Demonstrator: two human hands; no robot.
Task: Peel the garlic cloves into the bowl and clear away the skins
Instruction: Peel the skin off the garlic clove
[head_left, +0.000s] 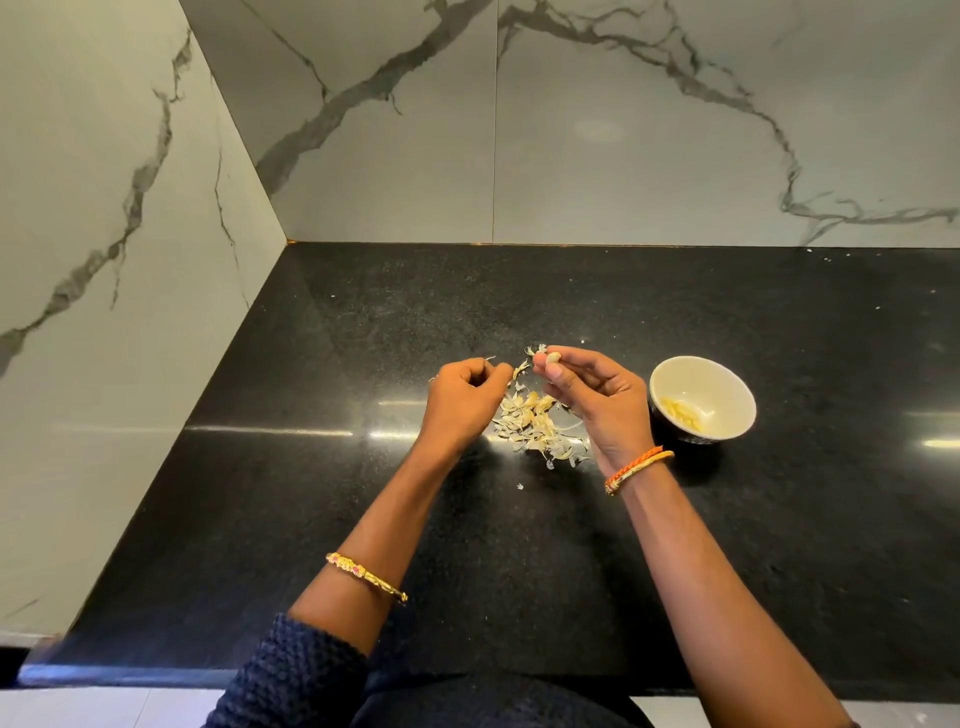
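Garlic is what we have in our hands: a clove (552, 357) sits pinched between the thumb and fingertips of our right hand (597, 400), raised above the tabletop (311, 519), with a scrap of skin poking out at its far side. Our left hand (465, 400) is just beside it, fingers curled, pinching a strip of skin (521, 370) that trails toward the clove. The two hands are close but not touching.

Below and between them lies a heap of loose skins (537, 423) on the dark tabletop, with a stray flake (520, 486) a little nearer to us. The bowl (702, 399) stands to the right of the right hand, near it, and holds several peeled cloves (683, 413) at its bottom.

We judge that we are in the middle of the peeling step, with this clove partly bared. The next move calls for pulling the last skin free, letting it fall on the heap, then carrying the clove right to the bowl. We see no unpeeled cloves waiting on the tabletop, so sweeping up the skins may follow soon.
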